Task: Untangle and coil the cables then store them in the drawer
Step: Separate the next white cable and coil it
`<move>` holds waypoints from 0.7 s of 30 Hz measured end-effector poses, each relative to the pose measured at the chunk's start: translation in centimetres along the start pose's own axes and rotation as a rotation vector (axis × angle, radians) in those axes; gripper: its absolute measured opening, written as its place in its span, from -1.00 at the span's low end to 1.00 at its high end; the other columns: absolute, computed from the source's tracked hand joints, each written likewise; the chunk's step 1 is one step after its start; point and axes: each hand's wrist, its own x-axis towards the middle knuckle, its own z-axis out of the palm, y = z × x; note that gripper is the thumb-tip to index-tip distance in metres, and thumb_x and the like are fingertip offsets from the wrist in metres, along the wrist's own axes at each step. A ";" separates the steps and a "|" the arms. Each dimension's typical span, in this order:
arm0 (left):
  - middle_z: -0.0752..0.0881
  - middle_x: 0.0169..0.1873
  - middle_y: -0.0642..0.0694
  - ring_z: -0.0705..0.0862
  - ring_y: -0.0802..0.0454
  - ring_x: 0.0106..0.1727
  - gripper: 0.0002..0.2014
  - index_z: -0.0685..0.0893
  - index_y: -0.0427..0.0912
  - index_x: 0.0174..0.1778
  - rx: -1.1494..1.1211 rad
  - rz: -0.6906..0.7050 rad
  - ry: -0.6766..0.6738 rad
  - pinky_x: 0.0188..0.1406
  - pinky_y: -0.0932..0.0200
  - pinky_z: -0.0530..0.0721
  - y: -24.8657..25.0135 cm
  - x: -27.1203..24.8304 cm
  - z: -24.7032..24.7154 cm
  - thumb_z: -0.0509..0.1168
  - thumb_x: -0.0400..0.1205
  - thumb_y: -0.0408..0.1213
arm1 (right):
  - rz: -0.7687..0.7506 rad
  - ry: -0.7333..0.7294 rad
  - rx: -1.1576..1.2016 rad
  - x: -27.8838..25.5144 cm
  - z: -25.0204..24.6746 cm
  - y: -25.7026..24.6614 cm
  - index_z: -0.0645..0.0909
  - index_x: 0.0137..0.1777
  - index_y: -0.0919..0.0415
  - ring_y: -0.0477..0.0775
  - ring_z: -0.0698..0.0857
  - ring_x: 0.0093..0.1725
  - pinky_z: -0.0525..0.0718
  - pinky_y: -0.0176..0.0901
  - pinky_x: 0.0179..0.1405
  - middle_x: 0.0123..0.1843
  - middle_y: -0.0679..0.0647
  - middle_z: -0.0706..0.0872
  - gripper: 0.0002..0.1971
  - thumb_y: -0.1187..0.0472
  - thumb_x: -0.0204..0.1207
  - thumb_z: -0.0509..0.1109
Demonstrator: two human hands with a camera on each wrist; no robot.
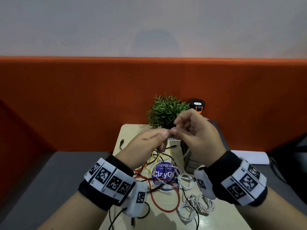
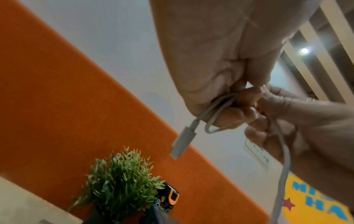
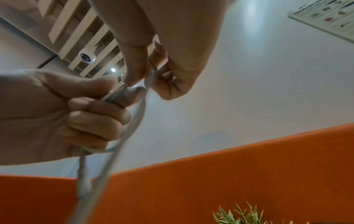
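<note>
Both hands are raised above a small beige table (image 1: 129, 135), and a white cable (image 2: 210, 112) runs between them. My left hand (image 1: 163, 136) grips a few short loops of it, and its plug (image 2: 182, 144) hangs free below the fist. My right hand (image 1: 174, 128) pinches the same white cable (image 3: 134, 121) right next to the left fingers (image 3: 95, 118); the rest hangs down. On the table lies a tangle of a red cable (image 1: 166, 208), a yellow cable (image 1: 157, 160) and a black cable (image 1: 116, 218). Two white coiled bundles (image 1: 196, 206) lie at the right. No drawer can be made out.
A small green plant (image 1: 166, 112) and a black-and-orange device (image 1: 197, 105) stand at the table's back. An orange partition (image 1: 66, 97) walls off the far side. A blue round sticker (image 1: 163, 174) lies under the cables. A pale box (image 1: 191, 160) stands below my right hand.
</note>
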 end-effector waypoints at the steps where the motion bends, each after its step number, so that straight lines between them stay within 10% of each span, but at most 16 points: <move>1: 0.50 -0.43 0.01 0.47 0.14 -0.34 -0.71 0.66 -0.21 -0.17 -0.033 0.008 -0.011 -0.27 0.34 0.44 0.3 0.0 0.1 0.09 0.65 -0.15 | 0.009 0.032 0.011 0.2 -0.1 0.1 0.57 -0.14 -0.10 0.22 0.63 -0.25 0.68 0.07 -0.28 -0.25 0.07 0.61 -0.76 0.25 0.42 0.55; 6: 0.44 -0.48 0.05 0.42 0.10 -0.42 -0.72 0.64 -0.30 -0.02 -0.248 0.062 -0.001 -0.41 0.35 0.43 1.2 0.4 0.6 0.06 0.66 -0.25 | 0.128 0.126 0.208 0.6 0.6 0.7 0.72 -0.18 0.02 -0.06 0.62 -0.37 0.58 -0.30 -0.39 -0.32 -0.04 0.73 -0.82 0.33 0.53 0.42; 12: 0.56 -0.47 -0.03 0.54 0.07 -0.43 -0.72 0.60 -0.33 0.11 -0.564 0.092 0.094 -0.38 0.27 0.56 2.4 0.9 -0.2 0.08 0.64 -0.26 | 0.307 0.020 0.386 -1.2 2.6 2.2 0.70 0.16 0.09 0.12 0.64 -0.36 0.69 -0.08 -0.30 -0.27 0.27 0.68 -0.70 0.40 0.66 0.20; 21: 0.80 -0.01 -0.21 0.78 -0.10 0.08 -0.74 0.59 -0.23 0.21 -0.261 0.095 0.219 0.13 0.06 0.70 1.7 1.0 -0.1 0.02 0.74 -0.41 | 0.414 -0.335 0.005 -2.5 3.6 1.1 0.31 0.54 -0.09 0.05 0.69 -0.47 0.63 -0.16 -0.37 -0.23 -0.01 0.74 -0.54 0.19 0.68 0.23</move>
